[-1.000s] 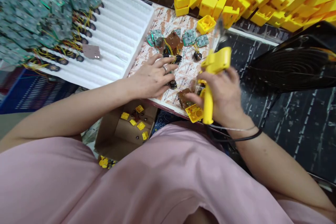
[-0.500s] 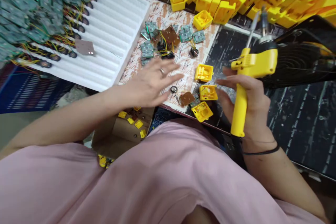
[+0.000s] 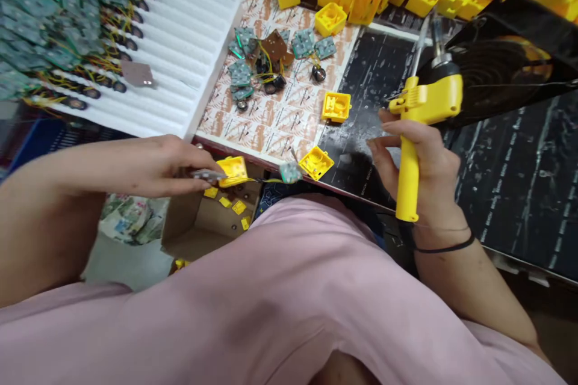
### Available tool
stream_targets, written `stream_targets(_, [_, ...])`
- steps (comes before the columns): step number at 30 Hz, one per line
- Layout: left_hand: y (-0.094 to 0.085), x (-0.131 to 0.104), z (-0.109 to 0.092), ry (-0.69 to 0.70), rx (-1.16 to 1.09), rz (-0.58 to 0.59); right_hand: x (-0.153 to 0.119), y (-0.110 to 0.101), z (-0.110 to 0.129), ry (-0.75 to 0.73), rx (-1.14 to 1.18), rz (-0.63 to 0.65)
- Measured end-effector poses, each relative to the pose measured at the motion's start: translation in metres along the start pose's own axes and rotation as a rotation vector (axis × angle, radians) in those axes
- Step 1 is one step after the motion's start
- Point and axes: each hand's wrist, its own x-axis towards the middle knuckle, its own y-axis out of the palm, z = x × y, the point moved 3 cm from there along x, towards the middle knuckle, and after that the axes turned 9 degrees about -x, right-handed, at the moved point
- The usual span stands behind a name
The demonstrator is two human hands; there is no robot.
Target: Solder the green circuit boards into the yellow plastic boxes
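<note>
My left hand (image 3: 174, 165) is closed at the table's front edge, above an open cardboard box (image 3: 198, 222). A yellow plastic case (image 3: 233, 170) and a small flat grey piece (image 3: 208, 175) are at its fingertips. Beyond them, a blurred green circuit board (image 3: 290, 172) hangs near a thin wire. In my right hand (image 3: 428, 159) is a yellow soldering gun (image 3: 410, 174), gripped by its handle, tip pointing up and away. Its thumb and forefinger reach left of the handle with nothing visible between them. Two open yellow cases lie nearby, one nearer (image 3: 316, 163), one farther (image 3: 336, 107).
White ribbed foam (image 3: 194, 42) at left carries heaped green boards (image 3: 54, 12) with wired black round parts. Several boards and a brown board (image 3: 275, 45) lie on the patterned mat (image 3: 271, 135). Yellow cases (image 3: 365, 3) are piled behind. A black fan (image 3: 501, 66) stands right.
My left hand has moved left and toward me, off the mat, and now holds a yellow case. The nearer cases are rearranged. My right hand still holds the soldering gun.
</note>
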Motion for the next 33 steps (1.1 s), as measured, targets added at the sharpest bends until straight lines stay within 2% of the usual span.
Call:
stream_targets(2, [0.007,0.004,-0.009,-0.048,0.017,0.014,0.000,0.000,-0.001,0.001,0.036,-0.009])
stream_targets(6, [0.048,0.012,-0.025,-0.119,0.036,0.069,-0.004,0.001,-0.003,-0.003,0.035,-0.015])
stream_targets(9, [0.084,0.007,-0.034,-0.026,0.023,0.121,-0.010,0.000,-0.005,0.023,0.018,-0.006])
stream_targets(11, [0.104,-0.001,-0.034,0.065,0.003,0.091,-0.014,-0.004,-0.005,0.029,0.018,-0.018])
stream_targets(12, [0.111,-0.007,-0.032,0.076,-0.013,0.038,-0.016,-0.006,-0.005,0.027,0.027,-0.025])
stream_targets(14, [0.122,-0.021,-0.025,0.069,-0.049,-0.071,-0.021,-0.013,-0.006,0.019,0.056,-0.035])
stream_targets(16, [0.128,-0.038,-0.023,0.090,-0.062,-0.118,-0.025,-0.018,-0.008,0.023,0.071,-0.041])
stream_targets(19, [0.124,-0.048,-0.031,0.166,-0.026,-0.170,-0.024,-0.017,-0.009,0.034,-0.004,-0.028])
stream_targets(21, [0.112,-0.033,-0.043,0.233,-0.028,-0.291,-0.015,-0.010,-0.003,0.017,-0.136,0.017])
stream_targets(23, [0.101,-0.002,-0.066,0.386,-0.074,-0.382,0.000,0.003,0.006,0.016,-0.268,0.169])
stream_targets(25, [0.094,0.036,-0.098,0.621,-0.131,-0.382,0.022,0.018,0.012,0.041,-0.396,0.299])
stream_targets(27, [0.093,0.071,-0.132,0.786,-0.192,-0.354,0.044,0.030,0.010,0.095,-0.505,0.412])
stream_targets(29, [0.097,0.104,-0.160,0.803,-0.206,-0.308,0.062,0.039,0.004,0.130,-0.566,0.484])
stream_targets(33, [0.114,0.160,-0.194,0.612,-0.074,-0.047,0.073,0.046,-0.008,0.145,-0.615,0.511])
